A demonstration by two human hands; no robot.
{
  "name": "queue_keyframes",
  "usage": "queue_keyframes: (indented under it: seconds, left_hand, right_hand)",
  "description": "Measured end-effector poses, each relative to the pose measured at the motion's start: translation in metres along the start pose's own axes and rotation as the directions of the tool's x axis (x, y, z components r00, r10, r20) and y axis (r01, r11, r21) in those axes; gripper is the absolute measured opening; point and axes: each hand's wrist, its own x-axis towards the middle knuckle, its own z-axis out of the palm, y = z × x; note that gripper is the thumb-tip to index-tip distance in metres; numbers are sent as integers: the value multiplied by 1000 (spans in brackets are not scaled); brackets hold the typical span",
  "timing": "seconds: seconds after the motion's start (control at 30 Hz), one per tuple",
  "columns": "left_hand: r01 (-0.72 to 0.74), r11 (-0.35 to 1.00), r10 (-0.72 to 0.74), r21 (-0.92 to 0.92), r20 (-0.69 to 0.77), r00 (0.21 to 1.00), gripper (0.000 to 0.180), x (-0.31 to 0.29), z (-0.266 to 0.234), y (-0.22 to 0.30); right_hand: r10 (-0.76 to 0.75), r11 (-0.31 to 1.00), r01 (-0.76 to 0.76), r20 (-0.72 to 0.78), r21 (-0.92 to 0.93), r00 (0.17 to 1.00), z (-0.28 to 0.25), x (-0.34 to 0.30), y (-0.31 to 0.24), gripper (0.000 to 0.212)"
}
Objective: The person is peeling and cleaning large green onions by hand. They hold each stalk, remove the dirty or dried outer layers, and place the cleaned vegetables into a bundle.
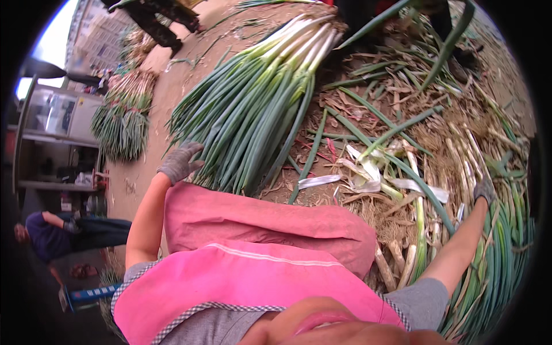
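Note:
My left hand [181,163], in a grey glove, has its fingers spread beside the leaf tips of a big heap of trimmed green onions [253,109]. Nothing shows in its grasp. The heap lies in front of me, white root ends pointing away and green leaves toward my lap. Stretched out to the right, my gloved right hand [485,190] touches a pile of untrimmed green onions [503,253] with dry, yellowed outer leaves. Its fingers are small and partly lost among the stalks, so their grip is unclear.
Peeled leaves and dry husks [368,172] litter the ground between the piles. More tied onion bundles [123,115] stand at the far left. A person in dark clothes [75,230] is at the left, near a blue bench [92,292]. Another person's legs [158,23] show at the top.

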Motion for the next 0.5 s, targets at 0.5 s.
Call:
queue_keyframes:
  seconds: [0.5]
  left_hand:
    - [-668, 652, 675, 359, -676, 296, 47, 81, -16, 194]
  right_hand:
    - [-633, -55, 675, -548, 736, 547, -197, -256, -390, 40]
